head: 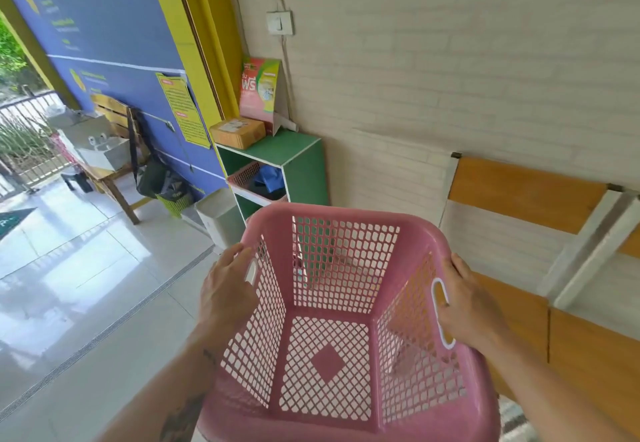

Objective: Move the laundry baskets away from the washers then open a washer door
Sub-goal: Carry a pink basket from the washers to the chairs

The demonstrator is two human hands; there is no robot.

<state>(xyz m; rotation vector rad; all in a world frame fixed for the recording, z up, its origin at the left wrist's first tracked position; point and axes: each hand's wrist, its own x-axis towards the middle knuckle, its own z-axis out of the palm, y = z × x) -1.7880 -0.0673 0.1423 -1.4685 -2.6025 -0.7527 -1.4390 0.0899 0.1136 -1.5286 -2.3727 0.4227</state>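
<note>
Pink perforated plastic basket (pixel 332 320), both hands gripping

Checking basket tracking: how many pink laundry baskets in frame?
2. One pink basket, empty, held at its side handles by the left hand and right hand. A second pink basket sits in the green shelf. Others may be out of view.

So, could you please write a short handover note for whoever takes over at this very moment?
Left hand: gripping the left side of the pink laundry basket at its handle slot.
Right hand: gripping the right-side handle.
Basket: empty, held up in the air in front of the person, near the green shelf unit by the white brick wall.
Done: this basket has been picked up.
Left: set it down, likely by the shelf; no washers are in view, so whether other baskets remain cannot be told. Then open a washer door.
</note>
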